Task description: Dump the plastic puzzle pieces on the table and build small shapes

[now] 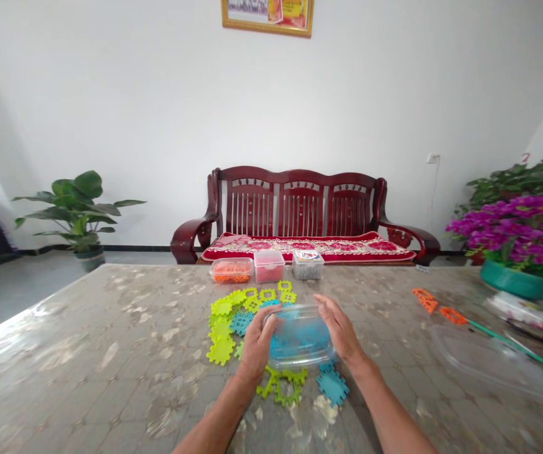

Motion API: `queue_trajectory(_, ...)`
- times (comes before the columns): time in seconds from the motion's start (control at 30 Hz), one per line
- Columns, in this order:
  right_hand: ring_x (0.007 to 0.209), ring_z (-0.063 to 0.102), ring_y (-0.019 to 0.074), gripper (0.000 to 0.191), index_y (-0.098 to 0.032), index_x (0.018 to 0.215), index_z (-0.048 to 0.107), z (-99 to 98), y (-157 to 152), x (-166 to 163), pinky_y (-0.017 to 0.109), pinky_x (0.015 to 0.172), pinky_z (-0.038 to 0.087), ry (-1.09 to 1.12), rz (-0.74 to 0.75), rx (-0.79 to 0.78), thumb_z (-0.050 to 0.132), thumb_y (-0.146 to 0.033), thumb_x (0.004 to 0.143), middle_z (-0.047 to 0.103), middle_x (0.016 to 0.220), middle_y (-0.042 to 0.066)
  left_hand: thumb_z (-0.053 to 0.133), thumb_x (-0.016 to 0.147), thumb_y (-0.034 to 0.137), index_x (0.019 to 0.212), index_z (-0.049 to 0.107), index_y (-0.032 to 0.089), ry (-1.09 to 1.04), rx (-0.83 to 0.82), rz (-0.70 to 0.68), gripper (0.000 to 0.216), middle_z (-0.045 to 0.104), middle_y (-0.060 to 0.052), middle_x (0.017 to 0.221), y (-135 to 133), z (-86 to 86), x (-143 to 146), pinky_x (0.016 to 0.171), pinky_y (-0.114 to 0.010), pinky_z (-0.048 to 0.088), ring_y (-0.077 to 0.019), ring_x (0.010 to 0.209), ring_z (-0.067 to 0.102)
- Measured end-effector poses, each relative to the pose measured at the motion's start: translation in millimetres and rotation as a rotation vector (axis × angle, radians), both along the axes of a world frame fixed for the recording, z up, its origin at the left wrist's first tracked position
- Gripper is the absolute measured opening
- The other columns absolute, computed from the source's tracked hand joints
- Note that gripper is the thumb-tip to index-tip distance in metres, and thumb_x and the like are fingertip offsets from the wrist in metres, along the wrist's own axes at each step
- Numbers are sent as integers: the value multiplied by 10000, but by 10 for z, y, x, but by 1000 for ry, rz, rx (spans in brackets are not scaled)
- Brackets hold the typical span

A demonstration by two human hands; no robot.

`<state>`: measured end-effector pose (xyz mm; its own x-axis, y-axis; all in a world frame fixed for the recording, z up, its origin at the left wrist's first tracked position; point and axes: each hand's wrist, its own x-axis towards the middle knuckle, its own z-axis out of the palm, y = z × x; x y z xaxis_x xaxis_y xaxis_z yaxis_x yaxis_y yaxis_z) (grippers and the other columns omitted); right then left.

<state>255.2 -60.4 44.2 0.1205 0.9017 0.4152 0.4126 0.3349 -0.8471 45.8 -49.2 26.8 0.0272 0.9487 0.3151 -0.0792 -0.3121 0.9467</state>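
Hands (256, 342) (341, 329) hold clear tub (299, 340) at side edges; tabletop (86, 353) stretches left

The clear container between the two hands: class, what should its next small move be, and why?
Probably shift the clear container right and set it on the bare stretch of table: the left hand and right hand hold its sides, and loose green pieces and blue pieces show around it, so lowering it straight down might land on some.

I could pass left over the table (86, 359), but the blue-filled box (300, 340), green pieces (221, 350) and far boxes (269, 267) crowd the middle.
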Motion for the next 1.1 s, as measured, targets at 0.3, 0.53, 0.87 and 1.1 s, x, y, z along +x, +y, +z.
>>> queue_trajectory(0.3,777,644,208,581,-174,995,689,-22,14,-46,316,703,511,-5,73,-77,357,-645,925,709,852,62,571,778,584,973,702,177,19,-43,42,470,720,-75,943,-48,59,10,711,-306,524,-218,810,650)
queue_trajectory(0.53,1347,417,304,781,-211,1437,414,179,-123,-67,489,1116,343,-608,-67,265,618,-623,806,489,1441,145,548,750,648,1018,653,171,-45,-215,129,557,662,-56,903,-7,31,6,633,-312,529,-215,785,608)
queue_trajectory(0.87,1484,114,316,1149,-250,1550,155,336,-237,-383,531,1203,77,-1084,283,185,806,-355,608,192,1614,134,518,823,530,1095,615,175,-28,-83,85,458,650,-107,1150,-33,-24,-7,942,-411,476,-266,1079,593)
queue_trajectory(1.1,1487,95,311,909,-210,1531,246,299,-243,-326,539,1201,107,-1121,228,265,691,-285,742,203,1612,141,564,803,482,1149,599,162,-55,-86,-7,473,647,-109,1188,-30,10,-6,960,-388,461,-256,1100,590)
